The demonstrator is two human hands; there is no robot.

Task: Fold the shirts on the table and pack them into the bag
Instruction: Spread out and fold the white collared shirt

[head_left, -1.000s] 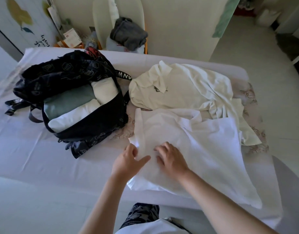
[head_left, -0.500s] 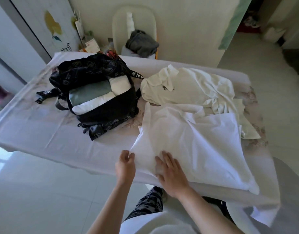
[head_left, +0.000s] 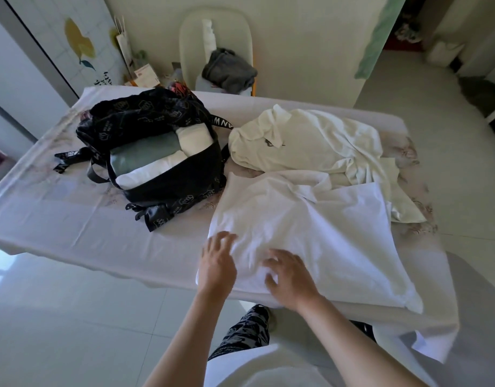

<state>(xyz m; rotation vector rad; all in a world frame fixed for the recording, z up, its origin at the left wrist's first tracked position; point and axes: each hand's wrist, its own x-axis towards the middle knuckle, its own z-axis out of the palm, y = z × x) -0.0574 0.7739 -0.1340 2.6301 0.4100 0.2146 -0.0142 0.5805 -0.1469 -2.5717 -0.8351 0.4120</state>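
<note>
The left hand [head_left: 217,263] lies palm down with its fingers straight and spread, gripping nothing. Its fingertips rest at the near left edge of a white shirt [head_left: 310,233]. Just beside it, the right hand [head_left: 291,277] sits on the same near corner of the shirt with its fingers bent onto the cloth. Motion blur hides whether it pinches a fold or only presses, so I cannot tell.

The white shirt is spread flat on the near right part of the table [head_left: 59,219], which is covered by a pale cloth, and the shirt's near hem reaches the table edge. Beyond it, touching its far edge, a cream shirt [head_left: 310,141] lies crumpled and unfolded.

To the left of both shirts stands an open black backpack [head_left: 162,118]. It holds a folded grey-green shirt [head_left: 145,155] between two folded white ones. Behind the table, a grey garment [head_left: 229,71] lies heaped on a pale chair [head_left: 215,32].
</note>
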